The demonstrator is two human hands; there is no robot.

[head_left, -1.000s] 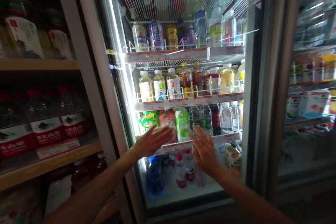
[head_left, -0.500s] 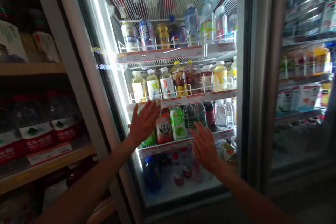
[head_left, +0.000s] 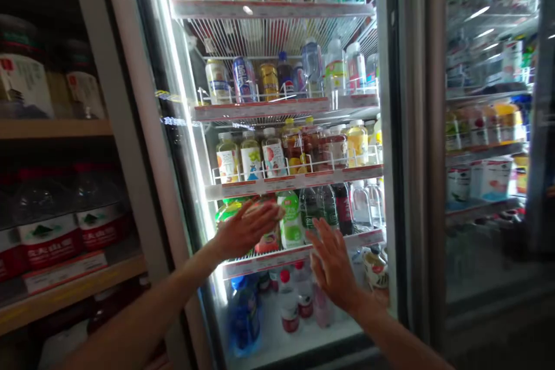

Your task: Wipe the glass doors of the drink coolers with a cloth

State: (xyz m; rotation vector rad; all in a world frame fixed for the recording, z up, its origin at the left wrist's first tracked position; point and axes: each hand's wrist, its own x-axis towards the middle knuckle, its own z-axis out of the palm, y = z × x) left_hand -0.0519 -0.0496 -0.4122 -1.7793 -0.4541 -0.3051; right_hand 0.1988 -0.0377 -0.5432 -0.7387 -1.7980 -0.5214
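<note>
My left hand [head_left: 245, 228] lies against the glass of a drinks fridge door, its fingers stretched to the right. Something pale, looking like a wiping cloth [head_left: 281, 211], shows at its fingertips, mostly hidden by the hand. Behind it are a green-labelled bottle [head_left: 291, 219] and a bottle with a red label [head_left: 267, 241]. My right hand [head_left: 333, 263] is raised lower and to the right, fingers spread, palm toward the glass and holding nothing. Dark bottles [head_left: 326, 203] stand behind its fingertips.
Lit fridge shelves [head_left: 269, 8] carry several bottles and cans behind the door. The metal door frame [head_left: 414, 144] runs down the right, with another drinks fridge [head_left: 485, 173] beyond. On the left, a wooden shelf [head_left: 65, 295] holds large bottles with red and white labels [head_left: 51, 240].
My left hand has moved down and right across the glass, its fingers turning toward the right. My right hand stays almost in place. The view has tilted up a little.
</note>
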